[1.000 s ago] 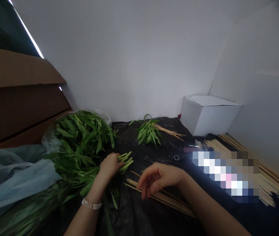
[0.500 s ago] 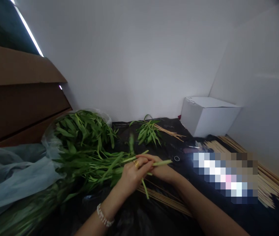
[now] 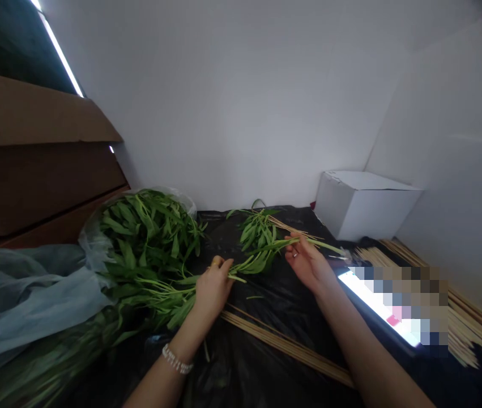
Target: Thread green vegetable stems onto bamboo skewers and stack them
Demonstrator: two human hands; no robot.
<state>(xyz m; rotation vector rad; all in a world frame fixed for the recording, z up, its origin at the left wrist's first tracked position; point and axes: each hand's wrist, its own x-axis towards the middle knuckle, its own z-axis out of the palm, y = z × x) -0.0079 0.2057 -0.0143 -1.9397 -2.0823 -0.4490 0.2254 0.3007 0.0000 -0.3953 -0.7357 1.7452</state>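
My left hand [image 3: 213, 288], with a ring and a white beaded bracelet, is closed around several water spinach stems [image 3: 237, 277] whose leaves trail to the left. Up and to the right, my right hand [image 3: 306, 262] pinches one leafy water spinach stalk [image 3: 329, 246]. Its pale end points right, and its leaves droop toward my left hand. Behind the stalk lies a small leafy bunch [image 3: 257, 231] beside thin sticks [image 3: 287, 226]. A short cut stem piece [image 3: 255, 297] rests on the black plastic sheet [image 3: 261, 323] between my hands.
A clear plastic bag [image 3: 90, 241] full of greens stands at left, near a brown cardboard box [image 3: 41, 181]. Thin wooden sticks [image 3: 287, 344] lie in front. At right are a lit phone [image 3: 368, 297], more sticks [image 3: 464, 334] and a white box [image 3: 368, 209] by the wall.
My hands were together at the stem bunch. My right hand has moved away to the right and up, drawing one stalk out, while my left hand has shifted slightly left with the rest.
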